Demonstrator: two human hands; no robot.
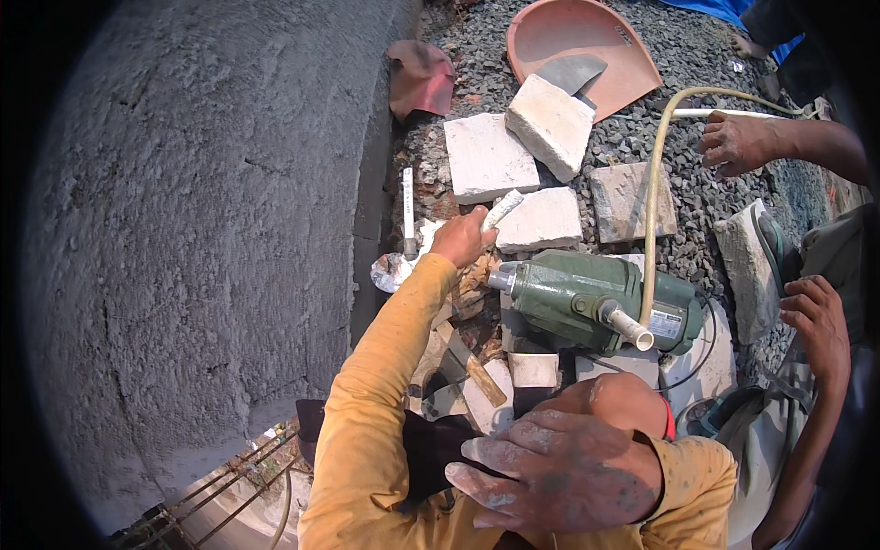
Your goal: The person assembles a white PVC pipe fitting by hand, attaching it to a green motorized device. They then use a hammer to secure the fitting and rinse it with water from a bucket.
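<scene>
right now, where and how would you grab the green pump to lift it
Likely by both ends of the green pump's rounded body, coming from the person's near side, once the left hand frees itself of the white rod. The body lies lengthwise across the view; the white pipe stub and hose jut from it and look like poor handles.

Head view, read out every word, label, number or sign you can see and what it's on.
White label on the green motor: too small to read.
Dark print on the white pipe near the grey wall: too small.
Dark marks on the reddish pan: too blurred.
</scene>
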